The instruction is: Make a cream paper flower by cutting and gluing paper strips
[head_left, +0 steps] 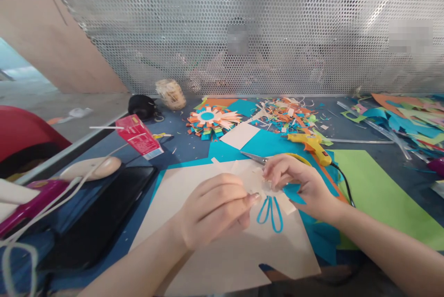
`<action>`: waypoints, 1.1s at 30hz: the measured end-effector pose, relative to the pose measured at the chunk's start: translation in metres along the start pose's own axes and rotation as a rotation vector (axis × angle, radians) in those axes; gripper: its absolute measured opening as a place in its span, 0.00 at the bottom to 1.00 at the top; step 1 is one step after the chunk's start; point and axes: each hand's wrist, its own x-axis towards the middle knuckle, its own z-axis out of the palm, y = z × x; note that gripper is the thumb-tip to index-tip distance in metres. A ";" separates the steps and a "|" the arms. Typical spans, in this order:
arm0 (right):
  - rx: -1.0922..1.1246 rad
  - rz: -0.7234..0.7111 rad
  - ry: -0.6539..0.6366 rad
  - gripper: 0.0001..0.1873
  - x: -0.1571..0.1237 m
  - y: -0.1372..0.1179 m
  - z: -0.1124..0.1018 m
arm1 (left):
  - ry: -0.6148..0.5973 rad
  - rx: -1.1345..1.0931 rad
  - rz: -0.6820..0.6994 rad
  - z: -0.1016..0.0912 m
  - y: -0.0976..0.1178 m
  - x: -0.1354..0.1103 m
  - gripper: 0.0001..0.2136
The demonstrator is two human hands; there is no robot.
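My left hand (217, 209) is over a cream paper sheet (222, 260), fingers curled and thumb pressed against them. Whatever it pinches is too small to make out. Close by on the right, my right hand (298, 181) has its fingers bent together in a pinch, and its contents are also unclear. Just below the fingertips show narrow blue paper loops (276, 216) against the cream sheet. Pale paper strips (286, 202) lie around the hands. Scissors (255, 157) rest behind my right hand, partly hidden by it.
A yellow glue gun (314, 145) with a black cord lies at right, near green paper (388, 200). Behind are a paper flower (210, 119) and a heap of paper scraps (284, 114). At left are a red drink carton (138, 136) and a black phone (100, 216).
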 end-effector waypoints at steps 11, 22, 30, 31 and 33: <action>-0.047 -0.057 -0.004 0.16 0.000 0.001 0.000 | -0.003 0.085 0.026 0.000 0.004 0.001 0.06; 0.035 0.078 0.026 0.12 0.002 0.000 0.004 | 0.063 -0.105 -0.094 0.007 0.000 0.003 0.11; 0.083 0.518 0.122 0.13 0.004 0.002 0.012 | 0.039 -0.245 -0.594 0.017 -0.008 -0.003 0.03; 0.087 0.542 0.130 0.14 0.004 0.002 0.012 | 0.027 -0.244 -0.651 0.018 -0.009 -0.003 0.02; 0.083 0.578 0.157 0.15 0.006 0.000 0.013 | 0.017 -0.270 -0.755 0.020 -0.009 -0.003 0.02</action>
